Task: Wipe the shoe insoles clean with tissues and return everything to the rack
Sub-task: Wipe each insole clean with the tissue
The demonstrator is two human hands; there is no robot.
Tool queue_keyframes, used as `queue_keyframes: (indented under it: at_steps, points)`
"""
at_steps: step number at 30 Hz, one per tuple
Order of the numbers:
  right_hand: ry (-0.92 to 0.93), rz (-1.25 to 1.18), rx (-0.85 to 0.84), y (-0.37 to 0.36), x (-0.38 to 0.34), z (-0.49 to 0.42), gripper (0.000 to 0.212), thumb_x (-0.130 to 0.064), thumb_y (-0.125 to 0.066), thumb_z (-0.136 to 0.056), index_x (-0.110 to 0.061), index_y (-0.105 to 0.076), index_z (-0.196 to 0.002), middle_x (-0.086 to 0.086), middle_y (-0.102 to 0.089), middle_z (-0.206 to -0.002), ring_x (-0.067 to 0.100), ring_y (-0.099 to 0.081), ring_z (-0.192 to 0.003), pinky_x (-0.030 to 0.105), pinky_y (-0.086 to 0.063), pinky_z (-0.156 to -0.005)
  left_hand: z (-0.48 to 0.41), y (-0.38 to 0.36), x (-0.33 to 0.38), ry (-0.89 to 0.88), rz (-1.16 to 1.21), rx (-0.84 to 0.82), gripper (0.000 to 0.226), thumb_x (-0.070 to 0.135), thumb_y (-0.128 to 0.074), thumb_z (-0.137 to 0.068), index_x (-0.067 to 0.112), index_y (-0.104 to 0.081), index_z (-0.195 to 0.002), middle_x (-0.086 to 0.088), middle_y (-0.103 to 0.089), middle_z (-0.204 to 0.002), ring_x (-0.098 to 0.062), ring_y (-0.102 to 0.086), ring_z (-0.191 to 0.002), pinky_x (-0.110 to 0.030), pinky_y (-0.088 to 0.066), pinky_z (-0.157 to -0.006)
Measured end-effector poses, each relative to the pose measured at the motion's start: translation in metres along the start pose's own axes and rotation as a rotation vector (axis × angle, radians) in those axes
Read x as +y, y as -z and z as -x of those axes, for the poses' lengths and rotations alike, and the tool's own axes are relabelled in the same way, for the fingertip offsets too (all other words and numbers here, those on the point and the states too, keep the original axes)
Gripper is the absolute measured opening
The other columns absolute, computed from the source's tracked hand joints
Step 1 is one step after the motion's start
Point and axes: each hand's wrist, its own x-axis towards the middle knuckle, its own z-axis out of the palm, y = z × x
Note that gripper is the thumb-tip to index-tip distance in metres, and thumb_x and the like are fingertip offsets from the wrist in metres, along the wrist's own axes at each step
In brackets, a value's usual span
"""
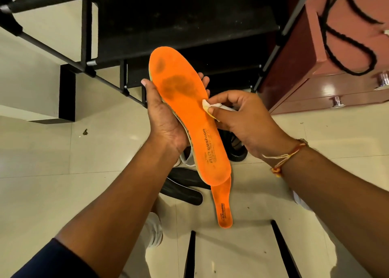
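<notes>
Matt orange foam insole (185,109), darkly stained; crumpled white tissue (207,105) against it. Beyond it, matt black rack (147,14); glossy cream tiled floor (42,162); polished reddish wooden drawers (315,92).

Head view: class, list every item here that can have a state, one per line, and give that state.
Held insole: gripped by left hand, dark stains on forefoot.
Tissue: crumpled, pinched by right hand, touching that insole's edge.
Second orange insole: lying on floor, printed side up.
Black insoles: lying on floor.
Drawers: closed.
</notes>
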Motion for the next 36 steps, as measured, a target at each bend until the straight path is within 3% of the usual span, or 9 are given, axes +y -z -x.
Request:
queue_keyframes:
  at_steps: [5,10,14,16,18,21,29,33,36]
  points:
    - [-0.027,-0.171,0.037,0.002,0.001,-0.003,0.016,-0.006,-0.070,-0.091,0.000,-0.070,-0.105,0.012,-0.074,-0.104,0.023,-0.072,-0.098,0.037,-0.061,-0.081,0.006,-0.001,-0.009,0.063,-0.207,-0.037,0.090,0.080,-0.014,-0.091,0.015,-0.053,-0.141,-0.017,-0.059,-0.138,-0.036,-0.057,-0.128,-0.053,-0.047,-0.105]
    - [0.115,0.059,0.132,0.009,0.004,-0.006,0.015,-0.017,-0.071,-0.091,-0.008,-0.073,-0.104,0.006,-0.075,-0.099,0.022,-0.073,-0.091,0.044,-0.062,-0.077,0.012,-0.004,-0.021,0.202,-0.189,-0.088,0.092,0.087,-0.024,-0.083,0.023,-0.053,-0.143,-0.019,-0.058,-0.138,-0.040,-0.055,-0.129,-0.060,-0.039,-0.110]
    - [0.228,0.357,0.207,-0.001,0.009,0.004,0.015,-0.022,-0.072,-0.090,-0.024,-0.077,-0.104,-0.014,-0.071,-0.103,-0.002,-0.066,-0.094,0.018,-0.055,-0.085,0.014,-0.009,-0.021,0.235,-0.151,-0.084,0.105,0.091,-0.017,-0.080,0.012,-0.062,-0.134,-0.020,-0.061,-0.135,-0.037,-0.057,-0.127,-0.058,-0.040,-0.110]
    - [0.329,0.512,0.203,-0.013,0.011,0.015,0.018,-0.020,-0.071,-0.090,-0.027,-0.076,-0.106,-0.014,-0.068,-0.108,-0.003,-0.062,-0.099,0.011,-0.048,-0.091,0.015,-0.011,-0.018,0.235,-0.144,-0.073,0.109,0.092,-0.015,-0.078,0.010,-0.061,-0.133,-0.017,-0.065,-0.131,-0.034,-0.061,-0.124,-0.054,-0.045,-0.106]
    - [0.426,0.557,0.161,-0.025,0.012,0.023,0.018,-0.019,-0.072,-0.089,-0.025,-0.077,-0.105,-0.010,-0.070,-0.110,0.003,-0.064,-0.103,0.021,-0.050,-0.095,0.013,-0.009,-0.017,0.193,-0.110,-0.051,0.103,0.091,-0.015,-0.079,0.014,-0.062,-0.130,-0.014,-0.066,-0.129,-0.031,-0.062,-0.123,-0.050,-0.050,-0.101]
    - [0.529,0.600,0.093,-0.033,0.010,0.027,0.017,-0.021,-0.069,-0.089,-0.023,-0.078,-0.102,-0.007,-0.072,-0.108,0.013,-0.067,-0.102,0.038,-0.054,-0.091,0.010,-0.006,-0.014,0.112,-0.047,-0.048,0.097,0.087,-0.018,-0.084,0.015,-0.051,-0.140,-0.016,-0.060,-0.138,-0.031,-0.056,-0.130,-0.051,-0.042,-0.110]
    - [0.541,0.728,0.236,0.006,0.004,0.000,0.016,-0.017,-0.069,-0.091,-0.014,-0.078,-0.105,0.002,-0.072,-0.104,0.015,-0.067,-0.096,0.033,-0.055,-0.089,0.010,-0.008,-0.018,0.117,-0.034,-0.103,0.106,0.087,-0.020,-0.083,0.007,-0.044,-0.148,-0.019,-0.047,-0.149,-0.031,-0.047,-0.139,-0.053,-0.031,-0.118]
    - [0.577,0.739,0.118,-0.008,0.002,0.011,0.018,-0.015,-0.071,-0.089,-0.017,-0.078,-0.105,-0.002,-0.072,-0.107,0.012,-0.066,-0.099,0.028,-0.053,-0.092,0.009,-0.009,-0.013,0.091,-0.035,-0.096,0.104,0.087,-0.017,-0.084,0.006,-0.051,-0.141,-0.019,-0.059,-0.137,-0.030,-0.057,-0.129,-0.047,-0.046,-0.108]
    - [0.658,0.760,-0.020,-0.022,0.002,0.020,0.017,-0.017,-0.069,-0.089,-0.020,-0.078,-0.103,-0.006,-0.072,-0.105,0.010,-0.066,-0.098,0.028,-0.054,-0.089,0.006,-0.005,-0.009,0.046,-0.036,-0.053,0.102,0.085,-0.015,-0.086,0.007,-0.045,-0.145,-0.021,-0.059,-0.137,-0.032,-0.056,-0.130,-0.048,-0.040,-0.113]
